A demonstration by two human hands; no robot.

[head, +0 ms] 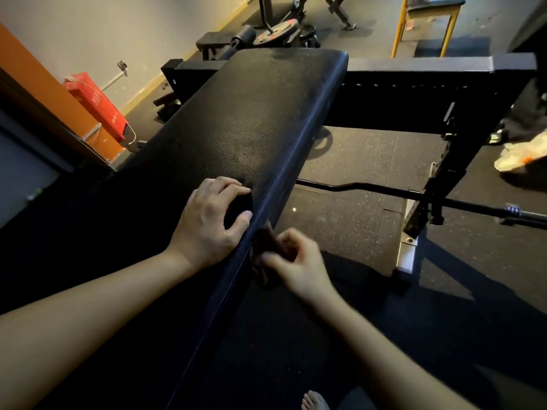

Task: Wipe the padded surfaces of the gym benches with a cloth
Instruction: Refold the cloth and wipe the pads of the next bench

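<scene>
Black leather-grain bench pad (251, 122); our right hand (299, 261) pinches a dark brown cloth (265, 247), our left hand (207, 223) rests on top, hold unclear. A loose pinch may drop it.

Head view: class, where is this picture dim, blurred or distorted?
Head view: dim overall; the bench pad sinks into black shadow near left, with soft sheen at its far end; the right hand and cloth are motion-blurred; wide-angle stretch warps the edges.
</scene>
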